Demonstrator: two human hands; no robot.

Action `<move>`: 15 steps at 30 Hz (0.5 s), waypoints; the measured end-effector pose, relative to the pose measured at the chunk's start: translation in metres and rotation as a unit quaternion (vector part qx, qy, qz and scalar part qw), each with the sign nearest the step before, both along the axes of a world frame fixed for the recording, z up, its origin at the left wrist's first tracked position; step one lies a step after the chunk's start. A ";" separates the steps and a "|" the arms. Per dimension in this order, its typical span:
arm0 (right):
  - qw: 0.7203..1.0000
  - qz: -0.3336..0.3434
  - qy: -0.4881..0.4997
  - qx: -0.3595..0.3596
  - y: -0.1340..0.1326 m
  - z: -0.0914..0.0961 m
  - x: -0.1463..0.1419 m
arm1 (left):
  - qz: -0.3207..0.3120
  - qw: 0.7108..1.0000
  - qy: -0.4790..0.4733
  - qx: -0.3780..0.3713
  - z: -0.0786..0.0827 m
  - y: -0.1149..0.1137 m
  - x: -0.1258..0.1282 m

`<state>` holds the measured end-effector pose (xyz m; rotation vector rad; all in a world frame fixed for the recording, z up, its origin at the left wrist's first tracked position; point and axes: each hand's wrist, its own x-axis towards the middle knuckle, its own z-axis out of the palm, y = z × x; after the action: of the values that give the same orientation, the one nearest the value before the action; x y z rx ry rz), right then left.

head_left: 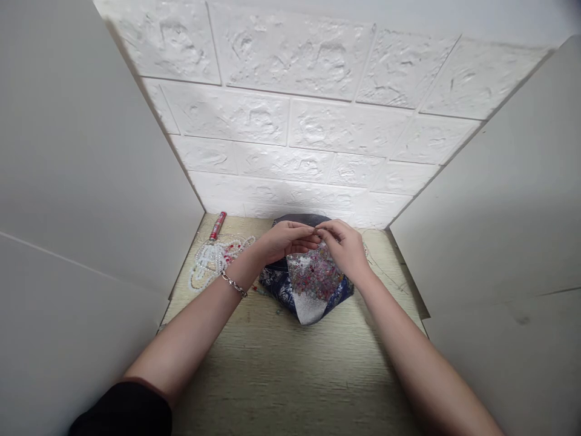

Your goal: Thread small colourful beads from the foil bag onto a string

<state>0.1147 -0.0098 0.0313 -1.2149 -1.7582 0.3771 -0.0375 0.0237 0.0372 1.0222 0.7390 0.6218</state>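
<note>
My left hand and my right hand meet fingertip to fingertip in front of the wall. Each is pinched closed, and what lies between the fingertips is too small to make out. Right below them is a pile of small multicoloured beads, mostly pink and clear. The beads rest on a dark blue patterned cloth with a pale grey lining. My hands hide part of the cloth's far side. A chain bracelet circles my left wrist.
Strands of white and red beads lie on the wooden tabletop at the left. Behind them stands or lies a small red tube. Thin thread trails at the right. White panels flank both sides, and a white brick-patterned wall closes the back.
</note>
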 end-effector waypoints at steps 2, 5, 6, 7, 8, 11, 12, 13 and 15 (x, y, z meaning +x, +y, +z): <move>1.000 0.000 0.004 0.005 0.000 0.000 0.000 | -0.007 1.000 -0.009 0.003 0.001 0.000 0.000; 1.000 0.003 0.010 0.013 0.000 0.000 0.000 | -0.018 1.000 -0.019 0.005 0.001 0.000 0.000; 1.000 0.004 0.012 0.014 -0.001 0.000 0.000 | -0.019 1.000 -0.020 0.005 0.001 0.000 0.000; 1.000 0.006 0.013 0.013 -0.001 0.000 0.000 | -0.020 1.000 -0.020 0.006 0.001 0.000 -0.001; 1.000 0.007 0.014 0.012 -0.001 0.000 0.000 | -0.019 1.000 -0.020 0.007 0.001 0.000 -0.001; 1.000 0.010 0.014 0.008 -0.001 0.001 0.000 | -0.017 1.000 -0.015 0.009 0.000 0.000 0.000; 1.000 0.010 0.014 0.007 -0.001 0.001 0.000 | -0.017 1.000 -0.014 0.009 0.000 0.000 0.000; 1.000 0.011 0.013 0.007 -0.001 0.001 0.000 | -0.016 1.000 -0.014 0.010 -0.001 0.001 0.000; 1.000 0.013 0.013 0.008 -0.001 0.000 0.000 | -0.017 1.000 -0.012 0.012 -0.001 0.001 0.000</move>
<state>0.1146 -0.0105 0.0314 -1.1714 -1.7535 0.3910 -0.0371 0.0245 0.0360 1.0448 0.6928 0.6144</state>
